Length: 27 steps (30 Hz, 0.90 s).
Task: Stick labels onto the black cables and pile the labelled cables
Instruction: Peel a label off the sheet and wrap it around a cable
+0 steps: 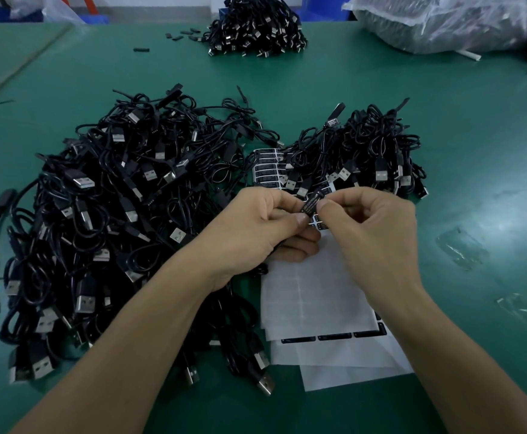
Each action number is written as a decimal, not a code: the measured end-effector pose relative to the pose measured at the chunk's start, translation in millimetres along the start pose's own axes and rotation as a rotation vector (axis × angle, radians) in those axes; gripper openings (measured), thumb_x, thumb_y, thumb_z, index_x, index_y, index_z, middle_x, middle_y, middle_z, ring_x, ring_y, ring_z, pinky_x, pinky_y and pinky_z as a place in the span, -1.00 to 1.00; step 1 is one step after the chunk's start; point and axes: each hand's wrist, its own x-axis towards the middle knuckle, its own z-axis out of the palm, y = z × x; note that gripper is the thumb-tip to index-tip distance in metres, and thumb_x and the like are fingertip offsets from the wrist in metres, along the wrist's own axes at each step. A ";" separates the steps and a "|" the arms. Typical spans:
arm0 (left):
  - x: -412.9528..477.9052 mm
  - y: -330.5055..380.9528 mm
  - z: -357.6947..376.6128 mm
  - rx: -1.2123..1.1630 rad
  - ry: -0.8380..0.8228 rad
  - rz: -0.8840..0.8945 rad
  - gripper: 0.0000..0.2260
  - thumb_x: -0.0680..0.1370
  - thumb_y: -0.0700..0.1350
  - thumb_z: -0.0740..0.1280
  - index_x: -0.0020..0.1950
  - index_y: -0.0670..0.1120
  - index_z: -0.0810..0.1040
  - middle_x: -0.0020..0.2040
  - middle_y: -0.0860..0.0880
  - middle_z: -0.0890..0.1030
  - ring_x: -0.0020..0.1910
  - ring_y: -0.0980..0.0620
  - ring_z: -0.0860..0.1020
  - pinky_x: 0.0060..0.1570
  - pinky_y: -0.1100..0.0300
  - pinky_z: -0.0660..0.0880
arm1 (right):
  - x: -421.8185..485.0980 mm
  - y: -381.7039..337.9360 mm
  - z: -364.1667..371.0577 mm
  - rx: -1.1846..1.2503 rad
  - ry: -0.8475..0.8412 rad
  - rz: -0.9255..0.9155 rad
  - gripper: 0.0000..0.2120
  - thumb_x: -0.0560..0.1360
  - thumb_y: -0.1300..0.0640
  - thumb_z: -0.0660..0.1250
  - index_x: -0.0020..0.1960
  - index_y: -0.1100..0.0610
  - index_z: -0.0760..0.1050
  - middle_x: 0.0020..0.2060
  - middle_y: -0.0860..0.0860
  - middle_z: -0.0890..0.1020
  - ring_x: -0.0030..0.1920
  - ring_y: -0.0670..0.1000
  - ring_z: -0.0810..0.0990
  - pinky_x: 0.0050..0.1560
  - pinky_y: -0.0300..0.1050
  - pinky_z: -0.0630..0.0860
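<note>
Black labelled cable (311, 203) slants lower-left to upper-right over the label sheets (315, 296) on the bench (462, 126); I see left hand (256, 233) and right hand (372, 223), fingers curled, each grip pinching it.

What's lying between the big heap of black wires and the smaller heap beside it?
In the head view, a sheet of black labels lies between the big heap and the smaller heap, partly tucked under the smaller one.
</note>
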 end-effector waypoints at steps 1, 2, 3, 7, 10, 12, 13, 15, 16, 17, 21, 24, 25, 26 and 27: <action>0.0 0.0 0.0 0.000 0.001 -0.003 -0.89 0.64 -0.26 0.30 0.10 -0.23 0.60 -0.11 -0.16 0.74 -0.15 0.02 0.73 -0.19 0.25 0.64 | 0.2 0.2 0.1 -0.001 -0.008 0.003 -0.82 0.44 0.19 0.44 -0.30 -0.02 0.62 -0.46 -0.18 0.61 -0.45 -0.24 0.49 -0.40 -0.43 0.36; -0.1 -0.2 0.0 0.001 0.003 -0.005 -0.89 0.65 -0.25 0.29 0.11 -0.23 0.60 -0.10 -0.16 0.74 -0.14 0.01 0.73 -0.18 0.24 0.64 | 0.0 0.4 0.4 -0.001 -0.017 0.000 -0.82 0.45 0.19 0.43 -0.29 -0.01 0.61 -0.46 -0.18 0.60 -0.46 -0.23 0.47 -0.41 -0.42 0.36; 0.0 -0.3 0.0 0.001 0.004 -0.008 -0.88 0.65 -0.25 0.29 0.11 -0.23 0.60 -0.10 -0.16 0.74 -0.14 0.01 0.73 -0.18 0.24 0.64 | -0.5 0.1 0.7 0.002 -0.028 -0.008 -0.82 0.46 0.20 0.42 -0.29 -0.01 0.60 -0.47 -0.19 0.58 -0.46 -0.23 0.46 -0.42 -0.42 0.35; 0.5 -0.5 -0.1 -0.005 0.013 -0.014 -0.89 0.65 -0.25 0.28 0.07 -0.23 0.59 -0.12 -0.17 0.74 -0.14 0.00 0.73 -0.18 0.24 0.65 | -3.4 -3.3 2.8 0.072 -0.081 -0.040 -0.80 0.50 0.25 0.38 -0.26 0.03 0.57 -0.47 -0.21 0.55 -0.45 -0.24 0.45 -0.43 -0.44 0.35; 1.3 -1.2 -0.2 -0.024 0.019 -0.016 -0.90 0.65 -0.26 0.28 0.06 -0.21 0.59 -0.14 -0.16 0.74 -0.16 -0.01 0.73 -0.17 0.22 0.66 | -1.7 -4.3 2.3 0.139 -0.063 -0.031 -0.79 0.52 0.27 0.36 -0.26 0.07 0.56 -0.51 -0.21 0.48 -0.50 -0.21 0.40 -0.47 -0.44 0.29; 1.5 -1.5 -0.6 -0.029 0.016 -0.014 -0.90 0.65 -0.26 0.28 0.05 -0.20 0.60 -0.15 -0.14 0.74 -0.16 -0.01 0.73 -0.17 0.22 0.66 | -0.1 -4.2 1.8 0.157 -0.063 -0.014 -0.77 0.53 0.27 0.36 -0.28 0.08 0.55 -0.54 -0.22 0.44 -0.52 -0.20 0.37 -0.48 -0.44 0.26; 1.5 -1.3 -1.0 -0.030 0.012 -0.011 -0.90 0.64 -0.26 0.29 0.04 -0.20 0.60 -0.15 -0.14 0.74 -0.16 0.00 0.73 -0.17 0.22 0.65 | 0.3 -4.1 1.7 0.160 -0.072 -0.003 -0.77 0.53 0.27 0.36 -0.28 0.09 0.55 -0.55 -0.22 0.43 -0.52 -0.20 0.36 -0.48 -0.44 0.26; 1.8 -1.3 -1.2 -0.038 0.006 -0.007 -0.91 0.64 -0.27 0.29 0.05 -0.19 0.60 -0.14 -0.15 0.74 -0.15 -0.01 0.73 -0.17 0.23 0.65 | 0.6 -3.1 1.9 0.168 -0.093 0.023 -0.78 0.54 0.27 0.36 -0.27 0.11 0.56 -0.54 -0.22 0.44 -0.51 -0.21 0.35 -0.47 -0.43 0.28; 2.2 -1.3 -1.3 -0.042 0.005 -0.006 -0.91 0.64 -0.27 0.29 0.06 -0.20 0.60 -0.14 -0.15 0.74 -0.14 -0.02 0.73 -0.17 0.23 0.65 | 0.7 -2.7 1.8 0.174 -0.102 0.036 -0.78 0.54 0.26 0.36 -0.27 0.11 0.56 -0.53 -0.22 0.44 -0.51 -0.22 0.34 -0.46 -0.43 0.28; 2.1 -1.5 -1.5 -0.045 0.005 -0.007 -0.91 0.64 -0.28 0.29 0.07 -0.21 0.59 -0.14 -0.16 0.74 -0.14 -0.03 0.73 -0.18 0.22 0.65 | 1.0 -2.5 2.0 0.180 -0.111 0.048 -0.78 0.54 0.26 0.36 -0.27 0.10 0.56 -0.53 -0.22 0.44 -0.51 -0.22 0.34 -0.46 -0.42 0.28; 2.7 -2.2 -1.6 -0.050 0.005 -0.003 -0.92 0.64 -0.28 0.30 0.09 -0.21 0.57 -0.15 -0.16 0.74 -0.14 -0.03 0.73 -0.18 0.21 0.65 | 1.3 -2.3 1.9 0.189 -0.128 0.070 -0.75 0.54 0.25 0.37 -0.30 0.06 0.56 -0.54 -0.21 0.42 -0.50 -0.21 0.32 -0.46 -0.39 0.27; 2.7 -2.0 -1.8 -0.054 0.003 -0.001 -0.92 0.64 -0.28 0.30 0.08 -0.20 0.58 -0.14 -0.16 0.74 -0.14 -0.03 0.73 -0.19 0.23 0.65 | 1.1 -2.6 2.1 0.192 -0.130 0.075 -0.76 0.53 0.25 0.37 -0.30 0.07 0.57 -0.54 -0.20 0.41 -0.50 -0.20 0.30 -0.47 -0.39 0.26; 2.5 -1.9 -1.9 -0.055 0.003 0.000 -0.92 0.64 -0.28 0.29 0.07 -0.19 0.58 -0.15 -0.15 0.74 -0.14 -0.03 0.73 -0.19 0.23 0.64 | 1.2 -2.5 2.1 0.191 -0.128 0.076 -0.76 0.53 0.25 0.37 -0.30 0.08 0.57 -0.55 -0.20 0.40 -0.51 -0.20 0.29 -0.48 -0.39 0.25; 2.5 -1.9 -1.9 -0.054 0.004 0.002 -0.92 0.64 -0.28 0.29 0.06 -0.19 0.58 -0.15 -0.15 0.74 -0.15 -0.02 0.73 -0.19 0.23 0.64 | 1.3 -2.4 2.2 0.188 -0.126 0.078 -0.75 0.53 0.26 0.37 -0.31 0.08 0.57 -0.55 -0.20 0.40 -0.51 -0.19 0.29 -0.48 -0.39 0.25; 2.2 -1.8 -1.7 -0.053 0.005 0.004 -0.91 0.64 -0.28 0.29 0.05 -0.18 0.59 -0.16 -0.15 0.74 -0.15 -0.02 0.73 -0.19 0.23 0.65 | 1.4 -2.4 2.3 0.185 -0.124 0.080 -0.75 0.53 0.26 0.37 -0.31 0.08 0.56 -0.55 -0.20 0.39 -0.52 -0.19 0.29 -0.48 -0.39 0.24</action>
